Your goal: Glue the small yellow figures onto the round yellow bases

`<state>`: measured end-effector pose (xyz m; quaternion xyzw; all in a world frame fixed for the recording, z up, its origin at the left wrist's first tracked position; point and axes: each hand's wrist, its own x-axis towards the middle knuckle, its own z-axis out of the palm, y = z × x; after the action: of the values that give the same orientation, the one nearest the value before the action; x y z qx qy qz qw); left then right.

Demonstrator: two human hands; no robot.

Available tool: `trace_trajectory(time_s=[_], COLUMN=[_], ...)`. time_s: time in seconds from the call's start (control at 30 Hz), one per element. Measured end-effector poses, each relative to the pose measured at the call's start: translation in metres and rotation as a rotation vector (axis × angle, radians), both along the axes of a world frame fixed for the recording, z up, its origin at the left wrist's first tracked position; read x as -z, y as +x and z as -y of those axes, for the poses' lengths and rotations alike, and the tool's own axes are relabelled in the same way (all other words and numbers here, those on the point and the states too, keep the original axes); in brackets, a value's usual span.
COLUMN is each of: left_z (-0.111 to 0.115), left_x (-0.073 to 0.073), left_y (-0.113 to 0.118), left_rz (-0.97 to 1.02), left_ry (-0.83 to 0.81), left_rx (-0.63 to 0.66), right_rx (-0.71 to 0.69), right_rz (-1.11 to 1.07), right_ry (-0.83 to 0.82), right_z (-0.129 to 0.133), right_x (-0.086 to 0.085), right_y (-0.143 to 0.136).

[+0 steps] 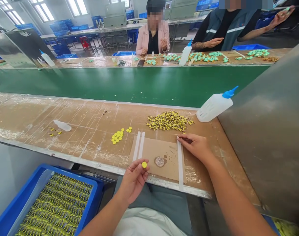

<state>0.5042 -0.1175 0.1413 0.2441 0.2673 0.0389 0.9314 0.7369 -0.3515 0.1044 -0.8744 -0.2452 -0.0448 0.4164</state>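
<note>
My left hand [134, 179] is closed on a small round yellow disc [144, 164], pinched between thumb and fingers above the table's front edge. My right hand [195, 146] rests at the top of a white tape strip [180, 160], thumb and fingertips pressed together. Whatever they may hold is too small to make out. Just beyond those fingertips lies a heap of small yellow and dark pieces [167, 120]. Between my hands, a small round clear dish [159, 161] sits on a cardboard sheet [151, 147]. Several more yellow discs [117, 136] lie flat to the left of the sheet.
A white squeeze bottle with a blue tip [214, 106] leans by the metal panel [267, 124] on the right. A small clear bottle [62, 125] lies at left. Below is a blue crate [41, 170] of yellow pieces. Beyond the green belt [115, 82], two people handle parts.
</note>
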Motion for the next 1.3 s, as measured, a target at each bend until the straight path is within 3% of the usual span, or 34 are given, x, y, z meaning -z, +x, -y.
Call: trace_trajectory(time_s=[0.3, 0.43, 0.67, 1.07, 1.3], left_z=[-0.01, -0.012, -0.011, -0.008, -0.009], left_x=[0.001, 0.01, 0.02, 0.019, 0.021], left_y=[0.018, 0.029, 0.044, 0.043, 0.042], left_rz=[0.025, 0.063, 0.138, 0.123, 0.12], left_ry=[0.109, 0.176, 0.238, 0.28, 0.261], left_rx=[-0.067, -0.081, -0.094, -0.081, -0.085], right_rx=[0.122, 0.166, 0.044, -0.158, -0.16], right_rz=[-0.027, -0.03, 0.011, 0.111, 0.121], right_ry=[0.14, 0.303, 0.445, 0.456, 0.404], right_z=[-0.008, -0.023, -0.049, -0.062, -0.063], right_x=[-0.011, -0.019, -0.013, -0.02, -0.017], right_y=[-0.017, -0.051, -0.106, -0.114, -0.112])
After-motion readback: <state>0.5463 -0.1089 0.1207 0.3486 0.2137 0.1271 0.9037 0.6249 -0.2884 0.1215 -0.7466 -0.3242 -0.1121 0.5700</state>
